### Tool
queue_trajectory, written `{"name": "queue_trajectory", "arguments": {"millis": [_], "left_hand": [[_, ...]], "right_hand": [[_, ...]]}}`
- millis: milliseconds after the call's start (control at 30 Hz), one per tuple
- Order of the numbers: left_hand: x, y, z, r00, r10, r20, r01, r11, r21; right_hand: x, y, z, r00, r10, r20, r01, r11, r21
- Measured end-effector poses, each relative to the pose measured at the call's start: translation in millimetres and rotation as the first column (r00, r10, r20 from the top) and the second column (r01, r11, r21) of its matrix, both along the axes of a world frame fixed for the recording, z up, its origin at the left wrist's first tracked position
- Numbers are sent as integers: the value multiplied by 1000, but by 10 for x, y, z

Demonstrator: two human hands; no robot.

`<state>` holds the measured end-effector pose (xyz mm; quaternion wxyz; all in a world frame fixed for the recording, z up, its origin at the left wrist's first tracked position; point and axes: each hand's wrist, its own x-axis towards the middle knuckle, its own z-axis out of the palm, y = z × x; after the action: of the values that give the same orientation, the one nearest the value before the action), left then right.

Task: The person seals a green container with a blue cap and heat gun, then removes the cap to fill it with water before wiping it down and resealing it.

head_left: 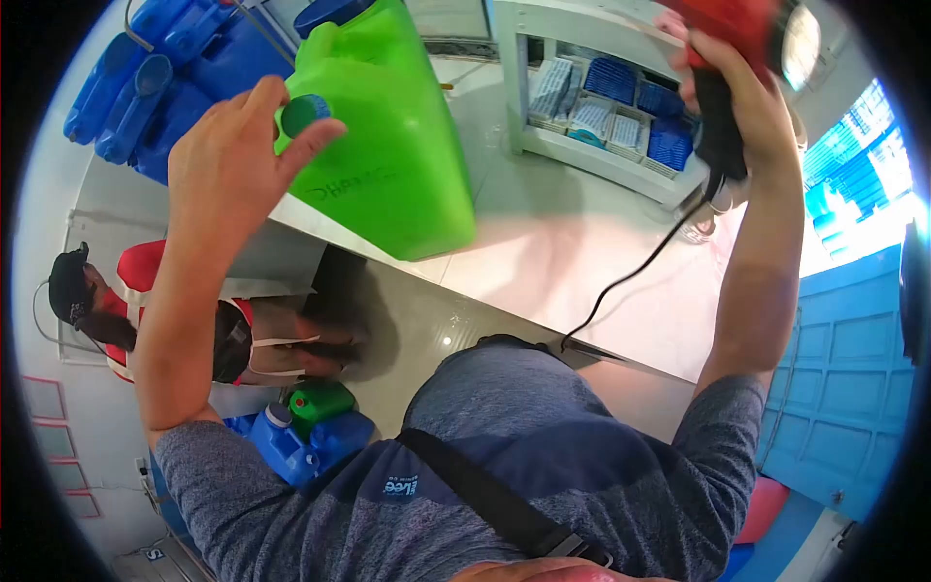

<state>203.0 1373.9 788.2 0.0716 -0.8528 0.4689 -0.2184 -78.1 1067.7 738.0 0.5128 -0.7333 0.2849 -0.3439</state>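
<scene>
The jerrycan (393,145) stands on the counter (582,262), toward its left end. The left hand (228,165) is at the jerrycan's cap (305,112). The right hand (732,92) is raised over the counter's right side, holding a corded tool (747,58). Behind the counter stands a shelf (601,97) with packs in it. Left of the counter, lower down, another person (126,310) sits beside more jerrycans (305,432).

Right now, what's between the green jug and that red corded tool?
In the head view, only bare pale worktop separates the green jug from the red tool in the right hand; a white shelf rack stands behind.
</scene>
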Motion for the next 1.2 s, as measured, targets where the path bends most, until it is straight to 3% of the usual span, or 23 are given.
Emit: {"name": "queue_trajectory", "arguments": {"millis": [33, 100, 167, 200, 267, 367, 467, 500, 533, 567, 633, 700, 733, 767, 800, 833, 900, 933, 967, 1033, 1100, 1167, 1200], "left_hand": [[0, -17, -27, 1000, -6, 1, 6, 1000, -3], [109, 6, -95, 908, -376, 183, 388, 921, -36], [92, 34, -39, 902, -391, 184, 399, 917, -7], [69, 41, -11, 895, -409, 177, 412, 911, 24], [13, -18, 50, 942, -320, 96, 328, 941, -80], [450, -324, 104, 978, -107, -177, 59, 964, -257], [958, -716, 107, 964, 33, -264, -96, 968, -232], [970, -803, 115, 818, 76, -571, -180, 975, -128], [974, -867, 129, 577, 127, -807, -221, 975, -4], [1068, -870, 144, 578, 121, -807, -214, 977, -7], [1366, -809, 160, 659, 95, -746, -86, 995, 51], [1410, -599, 171, 662, -7, -749, 10, 1000, 1], [1456, -517, 182, 661, -104, -743, 95, 994, -56], [1611, -477, 172, 650, -100, -753, 108, 993, -39], [1801, -448, 175, 745, -150, -650, 179, 984, -22], [1958, -440, 151, 818, -205, -538, 248, 969, 7], [2188, -509, 101, 873, -187, -451, 236, 970, 56], [2298, -550, 67, 925, -166, -342, 207, 975, 86], [2411, -589, 9, 921, -171, -348, 215, 973, 89], [2628, -644, -144, 832, -548, -93, 531, 833, -155], [2741, -793, -189, 795, -600, -95, 582, 797, -160], [2868, -948, -230, 607, -770, -198, 738, 639, -219], [2892, -957, -230, 600, -775, -199, 742, 632, -224]], "right_hand": [[115, -103, 61, 997, -67, -34, 63, 992, -107], [297, -99, 243, 977, -192, -90, 146, 918, -369], [458, -412, 339, 880, -425, -213, 134, 653, -746], [504, -468, 375, 885, -417, -206, 133, 652, -747], [646, -420, 529, 699, -523, -488, -83, 618, -782], [867, -729, 436, 668, -502, -550, -217, 576, -788], [980, -702, 456, 606, -503, -617, -296, 577, -761], [989, -642, 450, 606, -505, -615, -294, 575, -763], [924, -476, 421, 780, -505, -370, -142, 433, -890], [835, -267, 388, 885, -456, -98, 47, 296, -954], [510, 454, 392, 944, -329, 36, 169, 388, -906], [315, 524, 173, 947, -318, 36, 110, 216, -970], [211, 563, 53, 943, -331, 21, 101, 226, -969], [112, 610, -85, 966, -254, -38, 77, 427, -901], [47, 623, -206, 983, -171, -73, 46, 606, -794], [13, 611, -324, 979, -183, -89, 45, 622, -782], [9, 566, -509, 961, -114, -251, -62, 798, -599], [38, 565, -597, 951, -129, -281, -66, 805, -590], [79, 560, -671, 948, -134, -287, -63, 808, -585], [228, 543, -816, 921, -98, -377, -125, 842, -525], [419, 511, -1027, 912, -98, -398, -146, 830, -539], [599, 479, -1279, 848, -113, -517, -214, 821, -530], [690, 463, -1404, 845, -121, -521, -209, 821, -531]]}}
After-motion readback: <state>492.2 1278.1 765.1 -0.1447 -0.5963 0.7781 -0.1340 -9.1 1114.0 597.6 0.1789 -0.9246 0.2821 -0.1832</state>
